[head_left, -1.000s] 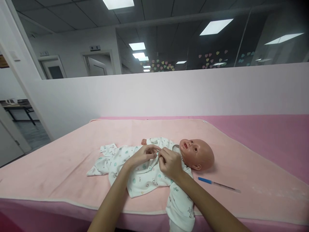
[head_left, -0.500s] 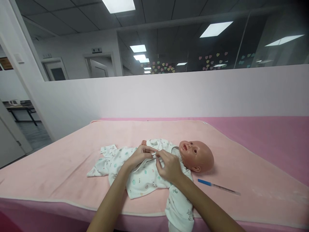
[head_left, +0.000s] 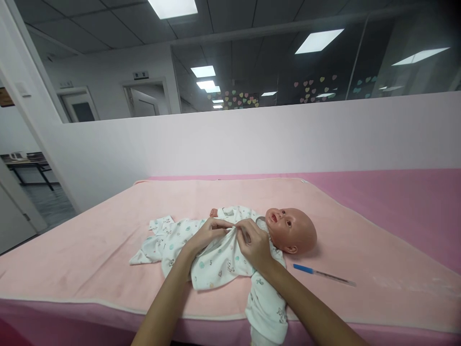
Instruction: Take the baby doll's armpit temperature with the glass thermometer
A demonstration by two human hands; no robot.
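Note:
A baby doll [head_left: 296, 230] lies on its back, its bald head to the right and its legs to the left. White printed clothes cover it, and the front flap of the doll's shirt [head_left: 212, 269] spreads towards me. Over the doll's belly, my left hand [head_left: 210, 234] pinches the shirt's edge. Close beside it, at the chest, my right hand [head_left: 255, 242] grips the same cloth between thumb and fingers, pulling it into folds. What lies right under the fingertips is hidden. One sleeve [head_left: 267, 305] hangs over the near edge of the bed.
A pen with a blue end [head_left: 324, 274] lies right of the doll, near its head. Under everything is a peach-coloured blanket [head_left: 108, 259] on a pink surface [head_left: 389, 206]. A white half wall [head_left: 270, 139] with glass above stands behind.
My right hand has closed on the shirt's edge and lifted it slightly, so the flap now hangs in folds. My left hand stays almost in place. The view has shifted a little.

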